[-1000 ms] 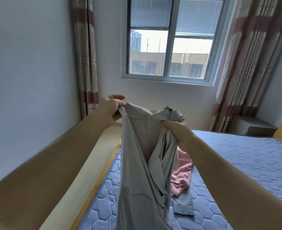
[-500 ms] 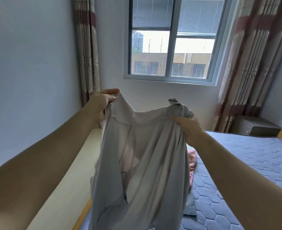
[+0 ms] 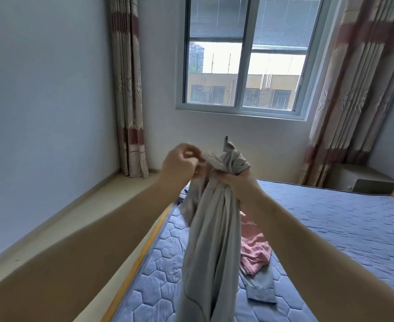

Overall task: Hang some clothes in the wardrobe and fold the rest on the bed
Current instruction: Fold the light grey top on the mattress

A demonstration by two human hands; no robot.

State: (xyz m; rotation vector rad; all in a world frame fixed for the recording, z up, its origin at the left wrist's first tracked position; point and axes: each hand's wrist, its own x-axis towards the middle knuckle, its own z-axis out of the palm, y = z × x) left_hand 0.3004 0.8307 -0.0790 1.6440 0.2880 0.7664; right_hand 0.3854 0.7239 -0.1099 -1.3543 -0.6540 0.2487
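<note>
I see the grey garment (image 3: 212, 240) as thin, soft, matt cloth that hangs in smooth folds. The pink garment (image 3: 254, 254) on the bed looks like matt cloth with printed letters. The bed (image 3: 330, 219) is covered in blue quilted cloth stitched in hexagons, with a smooth wooden edge along its left side. The curtains (image 3: 128, 89) are patterned woven cloth. The far wall (image 3: 214, 126) is matt paint.

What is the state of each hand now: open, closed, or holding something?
Left hand: closed, pinching the top edge of the grey garment.
Right hand: closed, gripping the bunched grey garment.
</note>
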